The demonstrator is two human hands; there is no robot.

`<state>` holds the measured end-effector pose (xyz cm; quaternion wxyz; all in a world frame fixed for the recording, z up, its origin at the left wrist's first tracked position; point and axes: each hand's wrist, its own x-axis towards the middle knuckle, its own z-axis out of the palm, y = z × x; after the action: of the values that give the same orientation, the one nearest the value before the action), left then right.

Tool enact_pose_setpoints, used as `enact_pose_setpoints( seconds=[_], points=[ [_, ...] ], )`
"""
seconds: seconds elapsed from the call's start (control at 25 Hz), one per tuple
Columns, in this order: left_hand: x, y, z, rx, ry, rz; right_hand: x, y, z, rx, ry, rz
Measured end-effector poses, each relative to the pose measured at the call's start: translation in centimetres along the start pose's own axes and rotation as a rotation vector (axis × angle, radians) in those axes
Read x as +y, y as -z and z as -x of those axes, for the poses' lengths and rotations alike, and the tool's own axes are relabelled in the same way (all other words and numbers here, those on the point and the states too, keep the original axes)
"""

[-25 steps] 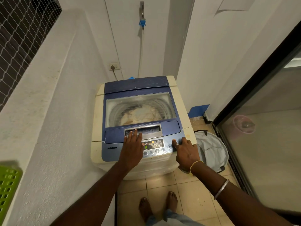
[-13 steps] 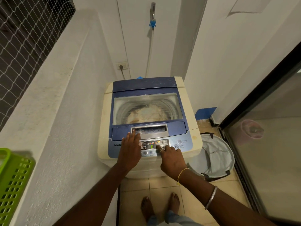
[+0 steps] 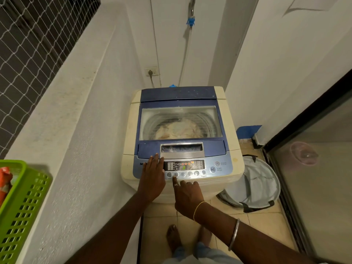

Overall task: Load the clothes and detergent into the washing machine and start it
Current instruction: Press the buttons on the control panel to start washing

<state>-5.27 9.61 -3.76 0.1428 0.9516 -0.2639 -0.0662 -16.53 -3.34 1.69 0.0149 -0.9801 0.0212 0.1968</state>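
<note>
Head view: left hand [image 3: 152, 176] rests flat-fingered on the rigid washing machine [image 3: 236, 164]. The right hand [image 3: 187, 195], forefinger out and others curled empty, touches a six-o'clock button [image 3: 176, 174], which likely needs only light pressure.

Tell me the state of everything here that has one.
Blue-framed transparent washing machine lid: closed.
Pale clothes: inside the drum.
Control panel display: lit.
Left hand: flat on the machine top.
Right hand: index finger on a round panel button.
Grey fabric laundry hamper: on the floor, looks empty.
Wall plug: plugged in.
Green plastic basket: holds something red.
</note>
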Motion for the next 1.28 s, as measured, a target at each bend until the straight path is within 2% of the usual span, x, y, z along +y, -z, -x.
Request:
enact_pose_setpoints(
  seconds=[0.92,1.28],
  points=[
    [0.5,0.3,-1.3,0.017,-0.069,0.06,0.4,-0.2,-0.2,-0.038,-0.036,-0.084],
    [1.4,1.0,-1.3,0.01,-0.086,0.018,2.1,1.3,-1.0,0.046,-0.004,-0.061]
  ],
)
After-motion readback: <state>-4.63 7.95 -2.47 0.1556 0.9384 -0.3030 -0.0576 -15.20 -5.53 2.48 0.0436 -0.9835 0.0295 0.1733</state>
